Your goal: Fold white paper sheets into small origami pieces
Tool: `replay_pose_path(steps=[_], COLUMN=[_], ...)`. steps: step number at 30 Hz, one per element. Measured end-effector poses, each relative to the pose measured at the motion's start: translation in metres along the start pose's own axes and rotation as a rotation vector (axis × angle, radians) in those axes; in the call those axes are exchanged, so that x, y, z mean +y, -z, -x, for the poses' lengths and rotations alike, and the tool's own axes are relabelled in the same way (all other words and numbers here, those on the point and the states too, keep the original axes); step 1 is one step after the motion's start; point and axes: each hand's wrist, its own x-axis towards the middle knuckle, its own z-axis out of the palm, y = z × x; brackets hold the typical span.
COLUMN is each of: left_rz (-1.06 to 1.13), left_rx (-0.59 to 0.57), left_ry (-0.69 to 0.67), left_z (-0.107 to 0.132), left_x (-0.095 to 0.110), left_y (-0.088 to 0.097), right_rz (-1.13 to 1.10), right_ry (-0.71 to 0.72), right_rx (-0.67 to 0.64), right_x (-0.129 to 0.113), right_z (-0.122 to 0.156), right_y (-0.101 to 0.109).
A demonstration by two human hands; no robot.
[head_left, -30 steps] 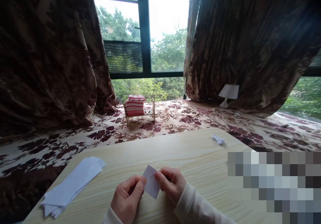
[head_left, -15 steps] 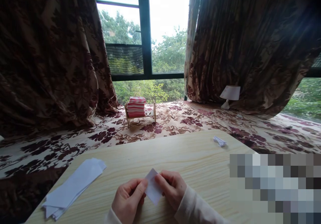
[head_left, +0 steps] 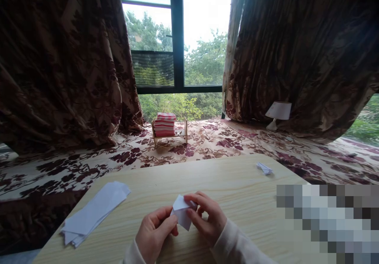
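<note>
A small folded piece of white paper (head_left: pixel 182 213) is held between my two hands above the pale wooden table (head_left: pixel 148 185). My left hand (head_left: pixel 156 230) pinches its left edge between thumb and fingers. On the other side, my right hand (head_left: pixel 209 216) grips the upper right part, index finger on top and thumb below. The paper's upper part is bent over, with a crease across it. To the left lies a stack of white paper strips (head_left: pixel 96 212). A small folded white paper piece (head_left: pixel 264 168) rests near the table's far right corner.
Beyond the table, a floral cloth (head_left: pixel 201 145) covers the window ledge. On it stand a small wooden rack (head_left: pixel 186 132) with folded pink-striped cloths (head_left: pixel 165 124) and a white lamp (head_left: pixel 278 111). Dark patterned curtains (head_left: pixel 59 66) flank the window. The lower right is pixelated.
The paper was a flat diamond; its upper part is now bent over. My right index finger has moved to the paper's top. The whole view has shifted slightly.
</note>
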Motion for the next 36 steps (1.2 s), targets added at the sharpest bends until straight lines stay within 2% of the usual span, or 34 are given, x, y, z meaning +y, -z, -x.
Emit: replay_pose_path(steps=[8,12,15,18,22,25,27,32,36], left_rz=[-0.168,-0.188,-0.164,-0.266,-0.521,-0.594,-0.603,-0.560,-0.492], left_rx=[0.019,0.063,0.170,0.260,0.230,0.263,0.252,0.238,0.261], left_ry=[-0.078,-0.093,-0.117,-0.234,-0.473,-0.558,-0.556,-0.405,-0.471], left_z=[0.006,0.005,0.003,0.001,0.001,0.002,0.002,0.000,-0.001], left_x=[0.008,0.003,-0.005,-0.009,-0.006,-0.001,0.001,-0.001,-0.002], left_y=[-0.007,-0.009,-0.010,-0.009,-0.004,-0.002,-0.001,0.001,0.000], right_rz=[0.038,-0.005,-0.126,-0.203,-0.271,-0.317,-0.337,-0.328,-0.287], right_ry=[-0.033,-0.180,-0.301,-0.350,-0.391,-0.396,-0.401,-0.405,-0.359], right_rx=[0.048,0.092,0.120,0.135,0.149,0.154,0.157,0.159,0.098], right_x=[0.002,0.000,0.001,0.002,-0.001,-0.004,-0.005,-0.004,-0.003], right_z=[-0.002,-0.004,-0.003,-0.002,-0.002,-0.003,-0.004,-0.002,0.001], right_y=[0.001,0.001,-0.001,-0.003,-0.005,-0.005,-0.005,-0.007,-0.008])
